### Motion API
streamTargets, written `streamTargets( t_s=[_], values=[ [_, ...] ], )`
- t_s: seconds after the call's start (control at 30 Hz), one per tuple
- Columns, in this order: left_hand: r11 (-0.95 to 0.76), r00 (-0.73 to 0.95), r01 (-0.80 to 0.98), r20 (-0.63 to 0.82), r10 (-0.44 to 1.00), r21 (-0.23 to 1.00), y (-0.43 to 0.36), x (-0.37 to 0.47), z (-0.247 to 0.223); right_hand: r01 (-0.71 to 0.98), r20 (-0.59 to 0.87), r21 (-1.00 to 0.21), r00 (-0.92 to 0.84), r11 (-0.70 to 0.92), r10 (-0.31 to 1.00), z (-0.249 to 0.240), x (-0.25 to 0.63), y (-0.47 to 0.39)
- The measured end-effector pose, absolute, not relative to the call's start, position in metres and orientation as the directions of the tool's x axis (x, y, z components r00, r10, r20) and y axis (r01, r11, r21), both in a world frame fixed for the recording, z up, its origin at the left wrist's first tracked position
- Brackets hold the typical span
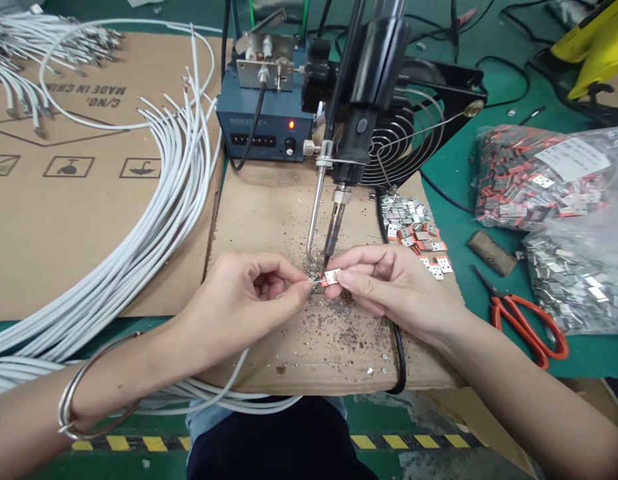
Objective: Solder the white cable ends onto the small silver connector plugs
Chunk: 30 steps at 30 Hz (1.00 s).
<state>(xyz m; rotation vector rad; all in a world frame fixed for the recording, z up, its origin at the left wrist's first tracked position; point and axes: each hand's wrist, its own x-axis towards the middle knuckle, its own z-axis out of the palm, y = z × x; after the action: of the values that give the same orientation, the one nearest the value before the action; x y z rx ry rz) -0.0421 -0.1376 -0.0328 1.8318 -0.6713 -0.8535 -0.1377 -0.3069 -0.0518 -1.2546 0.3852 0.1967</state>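
My left hand point(261, 290) pinches the end of a cable, whose thin coloured wires point(317, 282) show past the fingertips. In my right hand point(383, 280) is a small USB connector point(331, 277), silver with an orange part, held between thumb and fingers. The wires meet the connector's left end, right under the tip of the soldering iron point(333, 230). Beside the iron, a bent metal feed tube point(316, 207) points down at the same spot. Most of the held cable is hidden by my left hand.
White cables point(173, 180) lie bundled on cardboard point(89, 253) at left. A blue soldering unit point(263, 120) and a fan point(403, 140) stand behind. Loose connectors point(421, 237), red-handled cutters point(526, 323), a brown block point(492, 253) and bags of connectors point(539, 177) are at right.
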Motion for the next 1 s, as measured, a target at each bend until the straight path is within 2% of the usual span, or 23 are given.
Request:
streamTargets(
  t_s=[1.0],
  values=[
    [-0.397,0.607,-0.121,-0.249,-0.755,0.910,-0.1359,-0.0411,-0.0352,-0.333,-0.368,-0.905,0.924,0.263,-0.098,-0.0522,-0.1360,-0.3043]
  ],
)
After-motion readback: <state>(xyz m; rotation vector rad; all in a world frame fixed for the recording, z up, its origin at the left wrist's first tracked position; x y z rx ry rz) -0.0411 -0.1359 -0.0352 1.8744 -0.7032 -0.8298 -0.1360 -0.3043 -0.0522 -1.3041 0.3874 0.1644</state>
